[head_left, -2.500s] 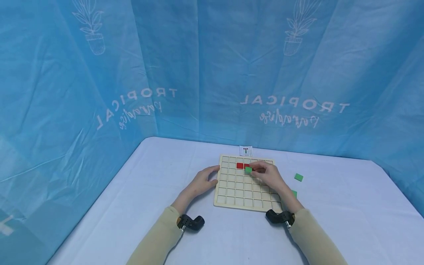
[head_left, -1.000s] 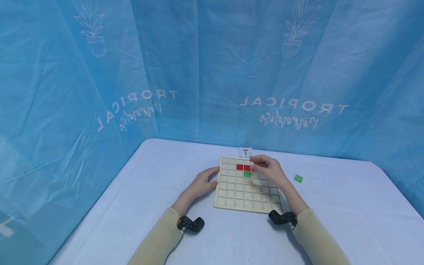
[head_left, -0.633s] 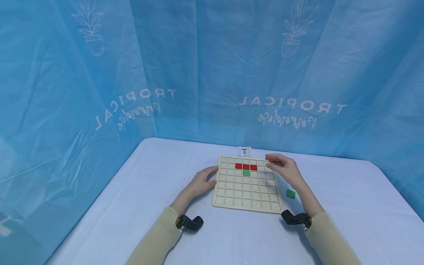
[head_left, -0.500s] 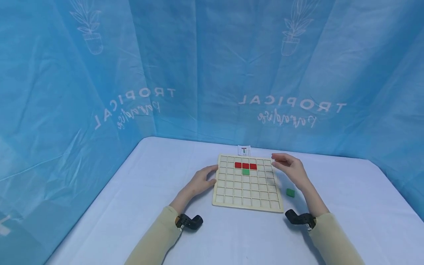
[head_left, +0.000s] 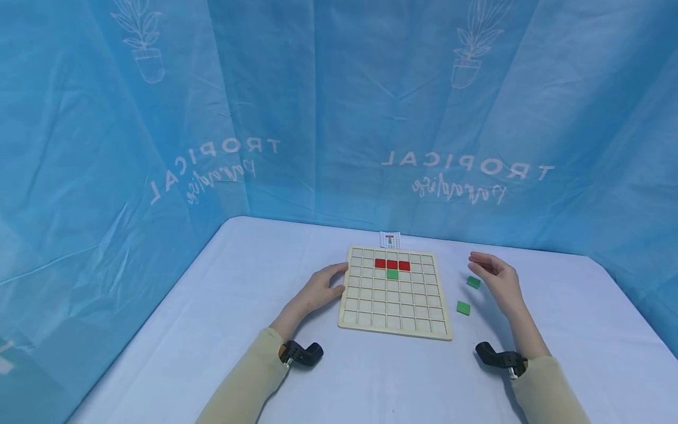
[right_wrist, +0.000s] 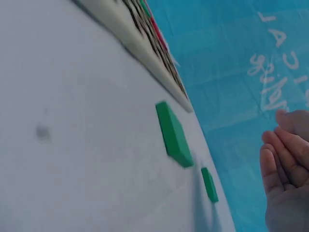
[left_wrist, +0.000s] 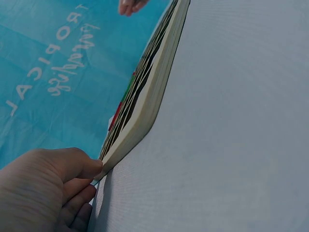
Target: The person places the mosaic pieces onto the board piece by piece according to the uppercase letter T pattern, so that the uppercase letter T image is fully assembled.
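Note:
A pale wooden grid board [head_left: 379, 309] lies on the white table. Three red square tiles [head_left: 392, 264] form a row in its upper part, and one green tile [head_left: 392, 274] sits directly below the middle red one. My left hand [head_left: 316, 291] rests its thumb and fingertips against the board's left edge. Off the board's right side lie two loose green tiles, a far one [head_left: 474, 282] and a nearer one [head_left: 463, 308]. Just beside and above the far tile, my right hand [head_left: 499, 281] hovers with loosely bent fingers; the right wrist view shows nothing held.
Behind the board lies a small printed card [head_left: 389, 240] with a red and green T pattern on a grid. A blue curtain [head_left: 349, 118] hangs behind the white table [head_left: 265, 253] and along its sides. Each wrist carries a black device [head_left: 303, 354].
My right hand has let go of a green tile, now below the middle red one. It has moved right, off the board, towards the loose green tiles. My left hand stays at the board's edge.

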The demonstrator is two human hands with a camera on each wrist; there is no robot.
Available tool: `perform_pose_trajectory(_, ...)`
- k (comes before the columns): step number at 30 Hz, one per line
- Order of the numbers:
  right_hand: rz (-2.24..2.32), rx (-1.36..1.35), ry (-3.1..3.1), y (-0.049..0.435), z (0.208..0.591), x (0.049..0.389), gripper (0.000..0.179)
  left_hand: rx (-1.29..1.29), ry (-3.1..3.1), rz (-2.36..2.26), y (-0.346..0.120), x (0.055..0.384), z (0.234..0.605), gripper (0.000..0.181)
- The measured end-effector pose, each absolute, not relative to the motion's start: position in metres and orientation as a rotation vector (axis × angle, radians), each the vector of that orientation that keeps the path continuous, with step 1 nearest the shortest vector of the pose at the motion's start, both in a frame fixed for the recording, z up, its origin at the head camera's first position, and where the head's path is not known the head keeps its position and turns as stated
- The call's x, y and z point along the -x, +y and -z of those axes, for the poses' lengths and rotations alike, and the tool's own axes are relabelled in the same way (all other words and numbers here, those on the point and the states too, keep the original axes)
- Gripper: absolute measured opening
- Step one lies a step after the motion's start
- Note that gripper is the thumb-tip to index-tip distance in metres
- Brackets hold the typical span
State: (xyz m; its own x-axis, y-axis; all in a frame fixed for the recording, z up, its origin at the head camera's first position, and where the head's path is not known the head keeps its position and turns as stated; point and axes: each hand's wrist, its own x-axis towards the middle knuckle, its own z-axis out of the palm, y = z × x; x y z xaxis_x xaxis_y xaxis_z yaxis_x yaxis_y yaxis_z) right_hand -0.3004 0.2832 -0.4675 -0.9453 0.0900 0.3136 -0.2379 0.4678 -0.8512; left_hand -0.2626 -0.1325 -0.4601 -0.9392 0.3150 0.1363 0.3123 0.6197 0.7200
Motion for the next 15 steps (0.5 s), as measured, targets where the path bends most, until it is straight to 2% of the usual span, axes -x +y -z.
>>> perform_pose_trajectory(6,-1.407,-0.063,-2.465,0.280,0.451,0.280,0.061,-0.537,2.831,-1.255,-0.133,0.263,0.460,0.055)
perform_pose_trajectory(15,-1.353,0.004,-2.572,0.287,0.442,0.268,0.055,-0.561,2.817,-1.282,-0.133,0.262,0.460,0.054)
